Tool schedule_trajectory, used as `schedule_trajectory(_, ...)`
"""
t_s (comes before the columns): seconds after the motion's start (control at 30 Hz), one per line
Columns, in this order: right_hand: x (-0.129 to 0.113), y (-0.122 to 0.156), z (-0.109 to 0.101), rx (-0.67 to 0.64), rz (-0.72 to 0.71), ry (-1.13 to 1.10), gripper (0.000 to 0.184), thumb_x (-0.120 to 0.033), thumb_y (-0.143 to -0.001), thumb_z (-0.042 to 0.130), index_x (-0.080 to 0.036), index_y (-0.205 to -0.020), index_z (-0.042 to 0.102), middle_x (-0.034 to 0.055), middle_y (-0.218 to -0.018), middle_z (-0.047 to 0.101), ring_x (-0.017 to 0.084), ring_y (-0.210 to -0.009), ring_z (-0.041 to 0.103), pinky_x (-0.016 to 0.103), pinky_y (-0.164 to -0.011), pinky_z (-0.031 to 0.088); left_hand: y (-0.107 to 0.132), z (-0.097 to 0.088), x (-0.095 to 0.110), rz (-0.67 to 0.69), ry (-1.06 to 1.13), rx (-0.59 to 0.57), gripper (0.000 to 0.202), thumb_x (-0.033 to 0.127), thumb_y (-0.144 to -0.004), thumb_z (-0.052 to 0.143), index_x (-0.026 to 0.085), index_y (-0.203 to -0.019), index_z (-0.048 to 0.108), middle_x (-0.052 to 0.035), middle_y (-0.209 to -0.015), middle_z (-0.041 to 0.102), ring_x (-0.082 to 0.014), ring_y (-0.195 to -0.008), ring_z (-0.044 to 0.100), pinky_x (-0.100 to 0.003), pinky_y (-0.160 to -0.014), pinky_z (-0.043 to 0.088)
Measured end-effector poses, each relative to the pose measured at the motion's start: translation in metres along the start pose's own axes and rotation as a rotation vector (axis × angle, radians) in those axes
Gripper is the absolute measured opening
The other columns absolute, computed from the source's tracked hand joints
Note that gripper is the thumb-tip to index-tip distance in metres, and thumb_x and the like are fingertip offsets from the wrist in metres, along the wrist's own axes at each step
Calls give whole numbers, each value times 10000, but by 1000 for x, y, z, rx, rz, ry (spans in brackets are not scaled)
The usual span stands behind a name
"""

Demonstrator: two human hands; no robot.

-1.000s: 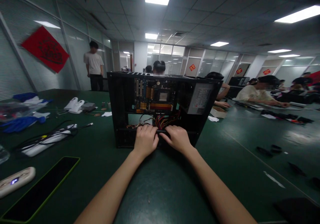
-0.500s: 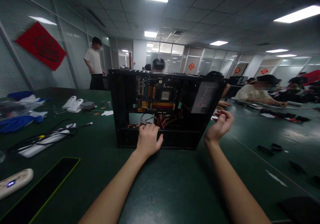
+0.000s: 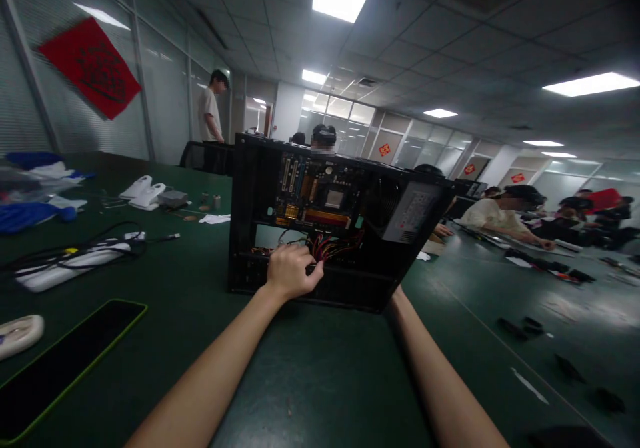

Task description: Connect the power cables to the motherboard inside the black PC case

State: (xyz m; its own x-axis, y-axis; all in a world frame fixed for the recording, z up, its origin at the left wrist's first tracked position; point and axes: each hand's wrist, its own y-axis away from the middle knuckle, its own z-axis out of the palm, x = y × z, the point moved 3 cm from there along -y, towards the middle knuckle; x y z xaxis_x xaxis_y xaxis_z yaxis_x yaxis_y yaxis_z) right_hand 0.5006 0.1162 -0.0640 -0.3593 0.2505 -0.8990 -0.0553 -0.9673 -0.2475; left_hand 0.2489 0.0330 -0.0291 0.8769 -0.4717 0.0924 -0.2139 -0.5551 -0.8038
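An open black computer case (image 3: 310,285) stands upright on the green table, its open side facing me. Inside it are a motherboard (image 3: 315,198), a power supply (image 3: 413,209) at the upper right and a bundle of coloured cables (image 3: 325,243) below the board. My left hand (image 3: 291,269) grips the case's lower frame, fingers curled over the edge beside the cables and thumb apart. My right hand is behind the case's right side; just the wrist (image 3: 395,297) shows and its fingers are hidden.
On the left lie a phone (image 3: 75,361) with a green edge, a white power strip (image 3: 75,265) with black cable and blue gloves (image 3: 30,215). Small black parts (image 3: 520,328) lie on the right. Several people sit beyond; one person (image 3: 210,115) stands at the back left.
My right hand has gone from open air at the case's right to behind its side. The left hand stays on the lower frame. The view has tilted and the case looks slightly turned.
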Motion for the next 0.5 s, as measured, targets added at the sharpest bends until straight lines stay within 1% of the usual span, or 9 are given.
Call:
schedule_trajectory(0.1,-6,-4,9,-16,-49,27,328,-557,-880,561,-260,-884,700,30,-812,716,207,-734,659,376,-684,602,2,3,-1,14,-21,-2,343,400,-907,533,216,-675,706,-34,-742,683,-202,-743,609,-373,-674,399)
schedule_trajectory(0.17,-7,-5,11,-41,-28,14,264,-476,-900,575,-245,-895,702,21,-768,693,192,-703,642,372,-690,589,5,2,-3,33,-36,-13,338,410,-911,525,216,-703,707,-35,-761,685,-206,-757,611,-378,-679,396)
schedule_trajectory(0.23,-4,-5,10,-75,19,-1,248,-435,-916,564,-234,-912,709,12,-737,678,181,-677,634,371,-687,580,10,2,-4,72,-42,-25,334,450,-917,522,214,-793,723,-42,-813,698,-214,-787,615,-387,-709,398)
schedule_trajectory(0.3,0,-5,7,-89,70,-12,254,-433,-917,560,-231,-894,712,6,-714,674,174,-645,627,367,-667,577,16,3,-3,102,-43,-24,337,479,-915,529,212,-954,731,-56,-902,717,-231,-853,622,-406,-775,399)
schedule_trajectory(0.37,3,-6,3,-79,97,-29,265,-460,-905,568,-238,-847,700,-1,-699,676,172,-614,621,366,-646,578,23,4,-2,85,-52,-6,354,476,-909,543,214,-1081,709,-71,-989,723,-254,-939,617,-438,-864,380)
schedule_trajectory(0.43,6,-7,1,-108,112,-39,285,-483,-910,556,-240,-848,693,5,-732,695,180,-643,644,371,-655,578,28,6,0,29,-64,1,337,459,-910,548,220,-1097,694,-78,-1041,717,-271,-1002,601,-470,-927,347)
schedule_trajectory(0.5,10,-9,1,-163,115,-9,308,-504,-915,549,-235,-914,699,24,-798,720,199,-708,676,384,-671,576,29,7,1,-14,-66,-13,310,457,-915,543,224,-1059,687,-79,-1061,708,-276,-1027,587,-482,-940,333)
